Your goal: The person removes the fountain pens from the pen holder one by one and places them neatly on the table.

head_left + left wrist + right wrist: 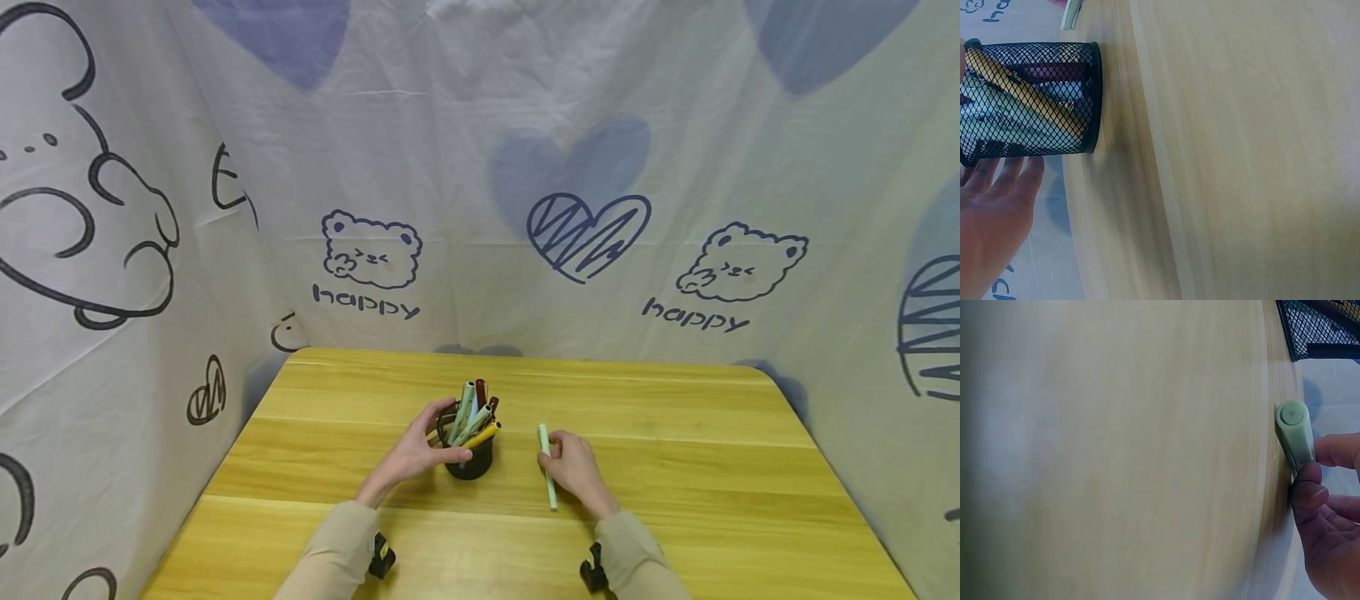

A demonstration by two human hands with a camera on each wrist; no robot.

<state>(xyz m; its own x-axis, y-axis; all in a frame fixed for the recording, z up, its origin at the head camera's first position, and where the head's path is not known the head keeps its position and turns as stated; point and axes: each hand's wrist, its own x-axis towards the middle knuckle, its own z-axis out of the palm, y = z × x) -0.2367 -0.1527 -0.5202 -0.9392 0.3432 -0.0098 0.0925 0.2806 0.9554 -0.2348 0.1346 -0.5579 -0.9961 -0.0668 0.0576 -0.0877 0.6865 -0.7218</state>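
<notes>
Filling the far side of my head view, a pale cloth (457, 150) carries blue hearts and line-drawn bears above the word "happy". In front of it I have the wood-grained table (720, 508), yellowish from above and paler on my wrist feeds. Over it reach both arms in beige sleeves.

I have the left hand (422, 447) wrapped round the pen cup (470, 467), thumb on the near side, the other fingers round the far side. The right hand (577, 468) pinches a pale green pen (1297, 432) between thumb and fingers.

The cup stands upright on the table, left of the right hand: a black cylinder of diamond mesh with a solid dark rim and base, see-through enough for me to read the pens' slanting bodies inside. A yellow pen (483, 434) leans toward the right hand; beside it lean pale green pens (463, 408), with dark red ones (481, 393) behind.

The pinched pen is apart from the cup, slim and straight, its length running away from me. Its near end is round and flat with a ringed disc; I cannot tell whether it touches the wood.
</notes>
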